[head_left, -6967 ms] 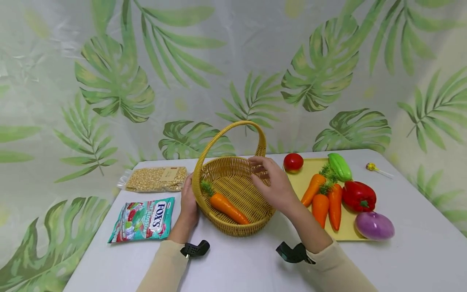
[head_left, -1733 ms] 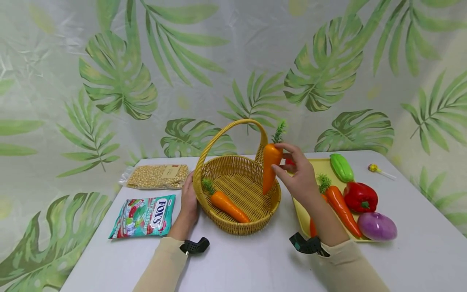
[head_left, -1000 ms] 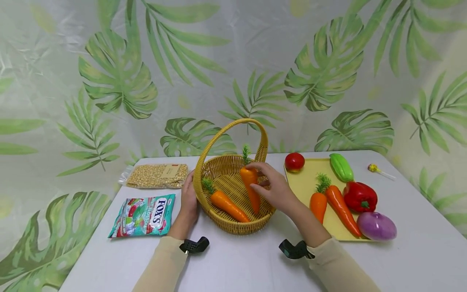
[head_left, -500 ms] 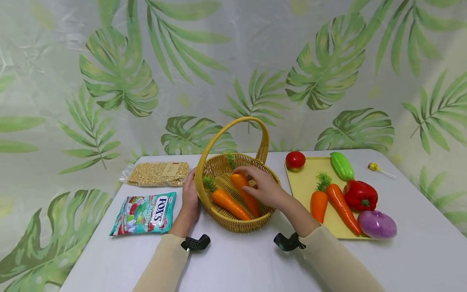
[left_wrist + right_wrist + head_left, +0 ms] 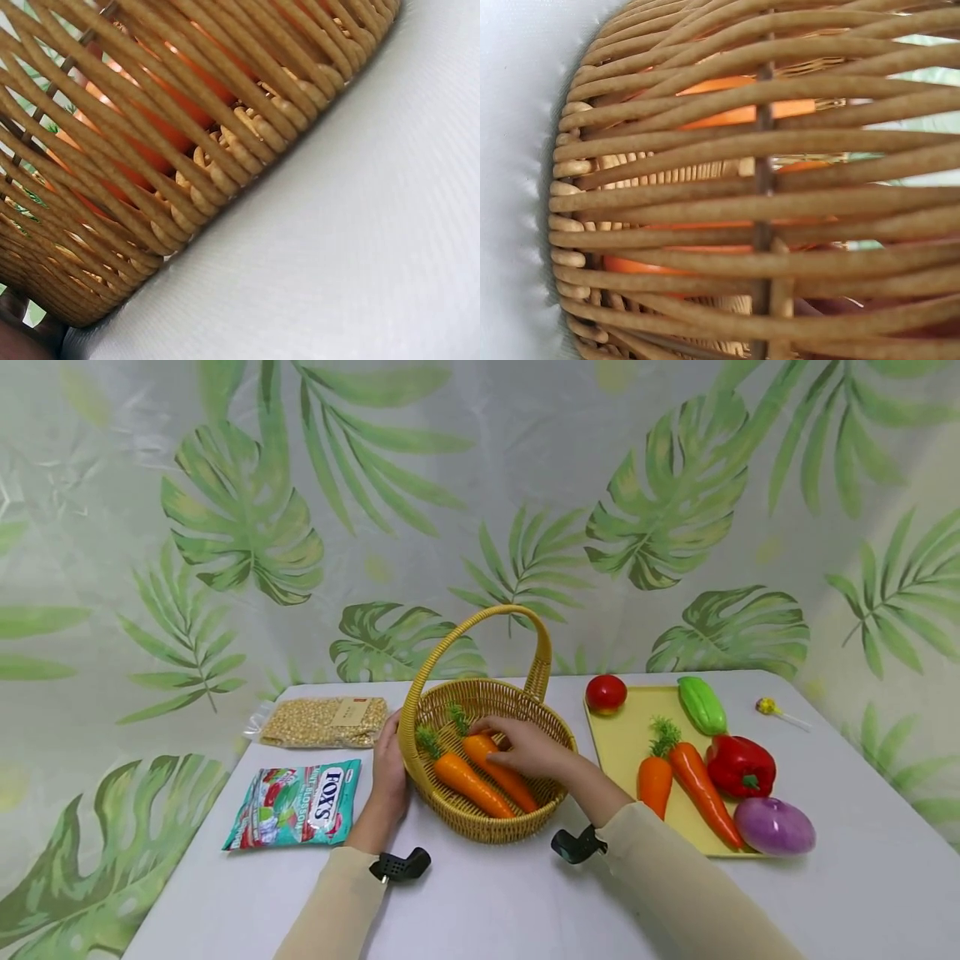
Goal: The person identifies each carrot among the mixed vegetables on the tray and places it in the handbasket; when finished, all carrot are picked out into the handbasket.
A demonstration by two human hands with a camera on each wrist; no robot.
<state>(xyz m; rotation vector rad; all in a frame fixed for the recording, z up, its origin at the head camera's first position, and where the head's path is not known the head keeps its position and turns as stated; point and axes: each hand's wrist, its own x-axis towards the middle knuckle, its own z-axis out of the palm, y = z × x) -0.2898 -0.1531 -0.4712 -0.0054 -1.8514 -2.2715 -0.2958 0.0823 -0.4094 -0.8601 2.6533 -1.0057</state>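
Note:
A yellow-brown wicker basket (image 5: pixel 491 832) with a tall arched handle stands mid-table. My left hand (image 5: pixel 387 774) holds its left side, fingers passing behind the wall. Two orange toy carrots with green tops lie slantwise inside: the left carrot (image 5: pixel 471 785) by itself, the right carrot (image 5: pixel 519 788) under my right hand (image 5: pixel 527 748), which reaches over the rim. Thumb and fingers pinch the right carrot near its leafy end. Both wrist views are filled by the basket's weave (image 5: pixel 225 161), orange glimpsed through the gaps. Dark fingers (image 5: pixel 22 337) curl by the basket's base in the left wrist view.
To the right, a pale yellow tray (image 5: pixel 621 739) bears two more carrots, a tomato (image 5: pixel 606 693), a green vegetable (image 5: pixel 702 705), a bell pepper (image 5: pixel 741 765) and a purple onion (image 5: pixel 775 826). Beyond lies a lollipop (image 5: pixel 780 712). A grain bag (image 5: pixel 324 722) and a candy bag (image 5: pixel 294 805) lie left.
My right hand has brought a carrot from the tray side, upright over the basket's right rim, then left and down, laying it beside the first carrot. My left hand has stayed on the basket.

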